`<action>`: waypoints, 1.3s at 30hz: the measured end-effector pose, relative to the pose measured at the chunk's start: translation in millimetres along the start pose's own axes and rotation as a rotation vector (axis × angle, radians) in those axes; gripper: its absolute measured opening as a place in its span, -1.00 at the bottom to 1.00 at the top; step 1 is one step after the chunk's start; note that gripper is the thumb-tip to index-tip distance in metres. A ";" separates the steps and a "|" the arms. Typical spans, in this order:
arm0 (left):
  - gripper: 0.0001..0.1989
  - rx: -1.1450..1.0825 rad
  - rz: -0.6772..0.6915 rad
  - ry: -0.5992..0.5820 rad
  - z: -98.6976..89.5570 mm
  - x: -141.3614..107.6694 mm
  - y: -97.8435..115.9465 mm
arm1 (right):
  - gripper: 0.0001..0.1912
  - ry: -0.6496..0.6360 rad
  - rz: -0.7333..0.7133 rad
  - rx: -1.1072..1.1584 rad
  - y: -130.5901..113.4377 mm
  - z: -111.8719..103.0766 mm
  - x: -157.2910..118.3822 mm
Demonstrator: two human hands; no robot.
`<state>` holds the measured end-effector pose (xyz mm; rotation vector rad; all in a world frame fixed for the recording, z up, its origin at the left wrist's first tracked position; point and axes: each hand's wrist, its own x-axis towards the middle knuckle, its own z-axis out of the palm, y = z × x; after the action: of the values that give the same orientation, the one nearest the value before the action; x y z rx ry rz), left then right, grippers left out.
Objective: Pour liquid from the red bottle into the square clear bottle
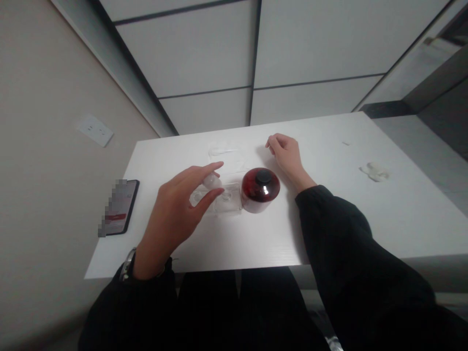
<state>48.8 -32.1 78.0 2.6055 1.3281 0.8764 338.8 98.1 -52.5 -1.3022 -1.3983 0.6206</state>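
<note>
My left hand (183,202) is raised over the table's left half, with a small clear, rounded container (212,182) between thumb and fingers. Just beneath that hand lies a clear plastic tray (228,201) with round shapes in it, partly covered by the fingers. Touching or very near the tray's right end stands a dark red, glossy jar (260,189) with a black knob on top. Beyond the jar, my right hand (285,150) rests on the tabletop with its fingers curled in, and nothing shows in it.
Flat clear plastic (224,155) lies on the white table (226,248) behind the tray. A phone (120,207) sits at the left edge. Crumpled pale material (375,171) and a small scrap (345,143) lie at the right. Panelled doors (204,58) stand behind.
</note>
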 end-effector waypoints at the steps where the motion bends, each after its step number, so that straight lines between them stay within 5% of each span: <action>1: -0.57 0.002 -0.007 0.006 0.5 -0.4 -0.7 | -0.65 -0.003 -0.001 -0.001 0.2 -0.1 0.0; 26: -0.63 -0.074 -0.090 0.066 -7.0 -1.8 -0.3 | -0.66 -0.003 -0.007 -0.008 -1.3 -1.3 -0.4; 39: -0.73 -0.523 -0.338 0.099 -3.0 5.9 -32.6 | -0.66 -0.004 0.008 -0.003 -3.5 -0.9 -1.3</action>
<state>26.6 -7.9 72.5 1.9041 1.2908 1.1184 338.1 95.7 -49.6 -1.3104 -1.3990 0.6270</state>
